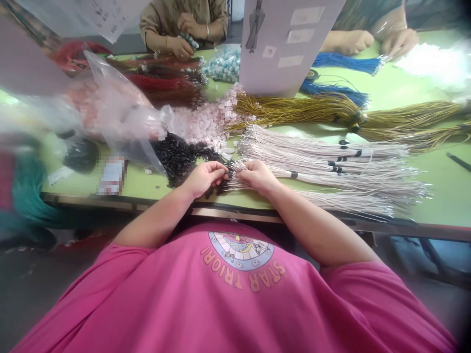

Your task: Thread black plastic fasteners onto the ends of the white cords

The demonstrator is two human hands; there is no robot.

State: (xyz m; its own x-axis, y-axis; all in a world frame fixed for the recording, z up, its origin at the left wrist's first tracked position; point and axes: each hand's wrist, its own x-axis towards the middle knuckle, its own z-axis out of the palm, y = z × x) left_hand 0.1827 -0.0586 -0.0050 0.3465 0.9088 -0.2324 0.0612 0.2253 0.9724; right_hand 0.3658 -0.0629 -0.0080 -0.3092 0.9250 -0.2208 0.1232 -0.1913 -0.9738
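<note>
My left hand (208, 177) is closed in a pinch at the near right edge of a heap of small black plastic pieces (176, 154), which look like connector housings. What its fingertips hold is too small to make out. Just to the right, my right hand (257, 176) pinches the metal-tipped ends of white wires (312, 169). The fingertips of both hands almost meet. Bundles of these wires stretch to the right across the green table (253, 200), some bound with black tape. Behind the black heap spreads a pile of pale pink-white connector pieces (204, 122).
Clear plastic bags (125, 117) stand at the left. Yellow wire bundles (301, 110) lie behind the white ones, with blue wires (342, 63) farther back. A pale upright panel (283, 44) divides the table. Other people's hands (184, 46) work across it. The table's front edge (235, 213) is near my body.
</note>
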